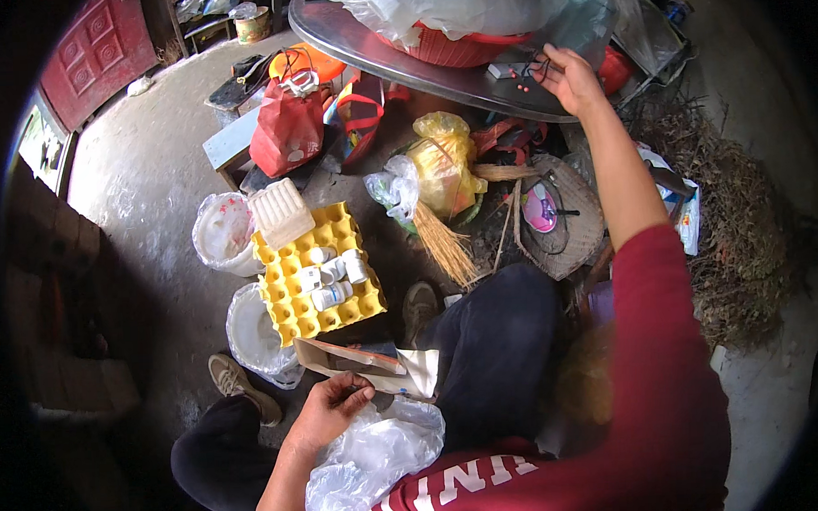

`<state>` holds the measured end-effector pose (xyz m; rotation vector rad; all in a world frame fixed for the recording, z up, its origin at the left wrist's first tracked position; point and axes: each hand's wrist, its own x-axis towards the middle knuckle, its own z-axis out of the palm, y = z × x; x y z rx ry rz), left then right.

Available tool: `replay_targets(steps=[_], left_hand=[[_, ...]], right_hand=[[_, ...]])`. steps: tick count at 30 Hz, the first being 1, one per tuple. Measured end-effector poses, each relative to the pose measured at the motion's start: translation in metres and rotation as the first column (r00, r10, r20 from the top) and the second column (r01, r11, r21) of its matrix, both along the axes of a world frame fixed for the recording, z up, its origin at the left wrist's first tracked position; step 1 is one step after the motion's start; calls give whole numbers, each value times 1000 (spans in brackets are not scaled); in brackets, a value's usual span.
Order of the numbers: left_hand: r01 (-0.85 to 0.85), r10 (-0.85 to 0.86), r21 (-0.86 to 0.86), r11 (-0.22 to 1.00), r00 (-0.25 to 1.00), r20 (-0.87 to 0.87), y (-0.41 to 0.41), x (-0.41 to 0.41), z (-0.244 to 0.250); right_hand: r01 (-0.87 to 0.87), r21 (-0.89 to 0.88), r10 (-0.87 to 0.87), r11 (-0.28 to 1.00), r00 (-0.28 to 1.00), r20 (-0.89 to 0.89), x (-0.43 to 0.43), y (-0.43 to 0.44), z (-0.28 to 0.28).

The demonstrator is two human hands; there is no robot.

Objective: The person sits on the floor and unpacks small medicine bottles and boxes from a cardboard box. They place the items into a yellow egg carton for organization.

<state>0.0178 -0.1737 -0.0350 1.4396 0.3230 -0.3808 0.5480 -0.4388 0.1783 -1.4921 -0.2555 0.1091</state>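
Note:
My right hand (568, 79) is stretched out to the rim of a round metal-edged table (403, 76). Thin dark cord (536, 67) loops at its fingertips, and small orange-red bits (521, 88) lie just beside them. A small pale box (505, 70) sits close by on the tabletop. Low in front of my body, my left hand (340, 403) has curled fingers and meets a crumpled clear plastic bag (382, 452) on my lap; whether it grips the bag is unclear. Beyond that hand is an open cardboard piece (358, 358).
A yellow egg tray (292, 293) carries several white bottles (331, 296) and a ribbed pale container (281, 212). Two bag-lined buckets (249, 328) (222, 238) stand left of it. A straw broom (442, 244), a woven basket (569, 209) and dry brush (740, 244) crowd the right side.

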Motion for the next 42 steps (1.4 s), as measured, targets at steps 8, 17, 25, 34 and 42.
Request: replay_targets(steps=[8,17,25,34,42], left_hand=[[233,-250,408,883,968,-11,12,-14,4],[462,-466,751,471,854,-233,-3,-18,-21],[481,-430,763,431,853,-295,-1,-11,-24],[-8,-74,591,807,991,116,5,3,1],[-395,412,-135,909,899,150,-1,8,-1]], right_hand=[[248,-135,-194,959,926,325,-22,52,-92],[-383,-773,582,506,813,-21,-211,167,-319],[-399,-760,439,513,883,-167,-213,193,-377],[-735,389,793,556,327,-515,-251,172,-220],[-779,258,762,572,388,-519,-342,159,-215]])
